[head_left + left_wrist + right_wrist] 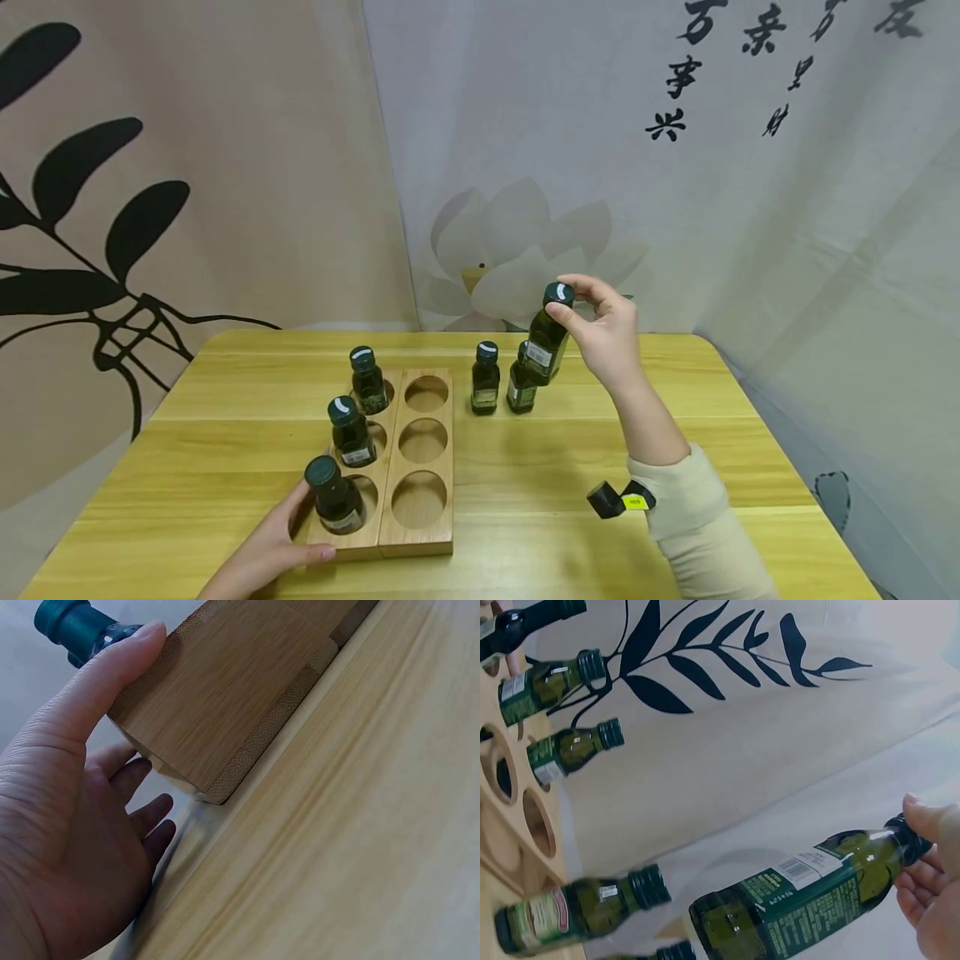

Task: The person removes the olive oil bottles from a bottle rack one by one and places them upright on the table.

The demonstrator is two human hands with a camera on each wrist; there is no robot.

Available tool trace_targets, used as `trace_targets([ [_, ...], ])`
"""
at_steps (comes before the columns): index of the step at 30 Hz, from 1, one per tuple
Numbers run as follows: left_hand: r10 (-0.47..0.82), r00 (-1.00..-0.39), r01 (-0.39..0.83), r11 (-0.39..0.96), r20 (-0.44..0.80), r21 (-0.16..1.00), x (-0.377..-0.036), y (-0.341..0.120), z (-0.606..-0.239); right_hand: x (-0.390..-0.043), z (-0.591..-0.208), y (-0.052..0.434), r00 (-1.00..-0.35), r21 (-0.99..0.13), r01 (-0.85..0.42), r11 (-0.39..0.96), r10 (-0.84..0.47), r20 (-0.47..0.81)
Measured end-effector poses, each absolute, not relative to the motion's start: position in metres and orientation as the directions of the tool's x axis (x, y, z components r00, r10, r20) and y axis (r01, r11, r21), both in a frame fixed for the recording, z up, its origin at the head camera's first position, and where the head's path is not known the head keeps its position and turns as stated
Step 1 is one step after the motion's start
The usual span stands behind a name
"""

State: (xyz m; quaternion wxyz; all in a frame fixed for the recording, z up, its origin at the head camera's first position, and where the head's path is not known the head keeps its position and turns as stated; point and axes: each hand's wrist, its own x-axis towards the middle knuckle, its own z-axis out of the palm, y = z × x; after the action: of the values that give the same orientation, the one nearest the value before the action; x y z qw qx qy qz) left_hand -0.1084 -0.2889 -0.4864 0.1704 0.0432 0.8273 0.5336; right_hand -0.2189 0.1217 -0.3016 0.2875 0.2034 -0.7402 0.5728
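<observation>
My right hand pinches a dark green glass bottle by its cap between thumb and fingers. The bottle hangs tilted above the table, its barcode label visible in the right wrist view. At the front left corner of a wooden rack, my left hand grips with the thumb on the front face and the fingers along the left side. Three similar bottles, front, middle and back, occupy the rack's left column. Round holes show bare in the right column.
Two more bottles stand on the table right of the rack, one nearer it and another partly behind the held bottle. The wooden table ends at a printed cloth backdrop. A small black device sits at the right wrist.
</observation>
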Motion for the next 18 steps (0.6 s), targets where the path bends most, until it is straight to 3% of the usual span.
trace_targets([
  [18,0.252,-0.939,-0.097,0.456,-0.233,0.885,-0.108,-0.290,-0.487,-0.205,-0.292,0.150,-0.771,-0.750,-0.549,0.369,0.124,0.625],
])
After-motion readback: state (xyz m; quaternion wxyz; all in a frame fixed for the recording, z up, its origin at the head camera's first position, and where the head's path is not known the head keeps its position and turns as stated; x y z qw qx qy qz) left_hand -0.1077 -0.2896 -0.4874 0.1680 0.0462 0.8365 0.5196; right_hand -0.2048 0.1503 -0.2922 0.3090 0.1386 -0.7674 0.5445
